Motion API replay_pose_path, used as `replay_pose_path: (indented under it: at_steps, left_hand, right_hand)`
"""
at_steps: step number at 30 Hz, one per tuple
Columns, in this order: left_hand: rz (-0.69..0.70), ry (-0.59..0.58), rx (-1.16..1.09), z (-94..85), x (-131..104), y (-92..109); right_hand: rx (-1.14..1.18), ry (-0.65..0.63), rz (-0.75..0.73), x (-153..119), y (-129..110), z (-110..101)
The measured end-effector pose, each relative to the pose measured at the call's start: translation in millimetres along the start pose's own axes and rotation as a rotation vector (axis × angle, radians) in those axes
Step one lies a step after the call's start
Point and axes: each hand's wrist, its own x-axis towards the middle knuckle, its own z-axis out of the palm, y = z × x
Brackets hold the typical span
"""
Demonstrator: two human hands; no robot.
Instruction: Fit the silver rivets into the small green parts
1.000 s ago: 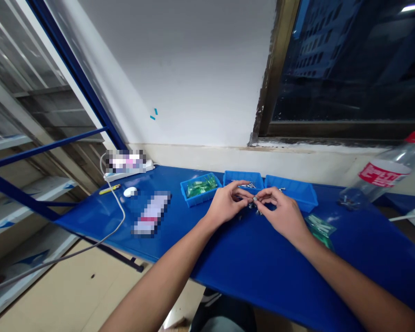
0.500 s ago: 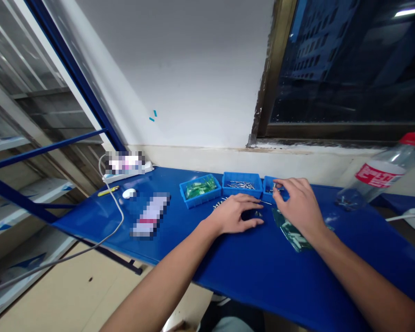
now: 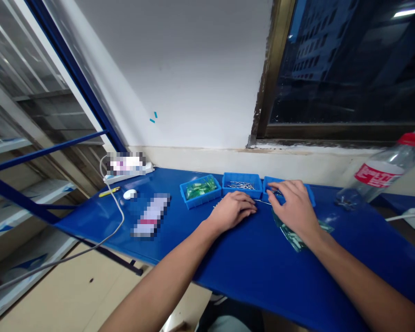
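My left hand (image 3: 233, 212) rests on the blue table in front of the middle tray, its fingers curled together and the thumb drawn in. Whatever lies under those fingers is hidden. My right hand (image 3: 290, 203) hovers at the right blue tray (image 3: 309, 193), thumb and forefinger apart, and I see nothing between them. Long thin metal pins or screws fill the middle blue tray (image 3: 242, 176). The left blue tray (image 3: 197, 202) holds green plastic packets (image 3: 201, 186). Below my right wrist lies a clear green bag of pale pieces (image 3: 295, 240).
A plastic bottle with a red cap (image 3: 380, 173) stands at the right. To the left are a yellow cutter (image 3: 109, 192), a white mouse-like object (image 3: 129, 194), a blurred-out flat item (image 3: 151, 216), a white power strip (image 3: 131, 173) and its cable (image 3: 121, 212). A wall and window close off the back.
My left hand has closed, covering small metal pieces that showed between thumb and fingers. My right thumb and forefinger have parted, and the small metal piece they pinched no longer shows.
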Motion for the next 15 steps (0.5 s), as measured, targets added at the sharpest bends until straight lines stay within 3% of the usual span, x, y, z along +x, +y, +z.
replay_pose_path:
  at_steps: [7,10,15]
  left_hand:
    - [-0.362,0.292,-0.543,-0.6,5,13]
    - [-0.413,0.301,-0.729,2.4,5,12]
    - [-0.447,0.247,-0.795,4.0,4,10]
  right_hand:
    - [0.33,-0.075,-0.08,-4,-36,-9]
    - [0.42,-0.094,-0.081,-5,-46,-10]
    - [0.435,-0.088,-0.048,-5,-48,-8]
